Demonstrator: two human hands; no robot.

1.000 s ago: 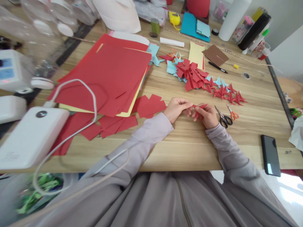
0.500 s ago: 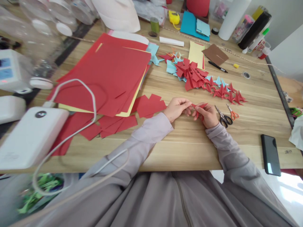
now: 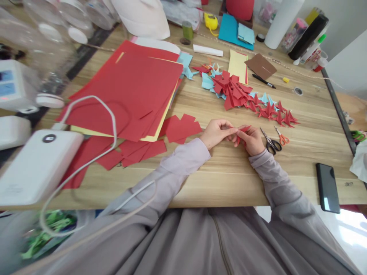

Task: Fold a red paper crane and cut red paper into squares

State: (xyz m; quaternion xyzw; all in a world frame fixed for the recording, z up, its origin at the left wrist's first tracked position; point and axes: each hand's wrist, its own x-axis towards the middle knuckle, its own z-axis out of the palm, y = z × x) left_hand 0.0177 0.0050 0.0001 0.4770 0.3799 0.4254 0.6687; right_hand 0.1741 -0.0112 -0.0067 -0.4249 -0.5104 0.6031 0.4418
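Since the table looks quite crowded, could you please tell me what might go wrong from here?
The cable passes in front of the left sleeve, so moving that arm might snag it and tug the power bank. The phone lies at the edge of the table and could be knocked off. The black scissors lie close to the right hand, which might brush them.

The left hand [image 3: 216, 133] slid a little toward the right hand [image 3: 252, 138], and its wrist shifted the same way. Its thumb tip, earlier just short of the right thumb with a sliver of the folded red paper [image 3: 239, 140] showing between, came up against that thumb. The sliver beside the left thumb tip disappeared from view.
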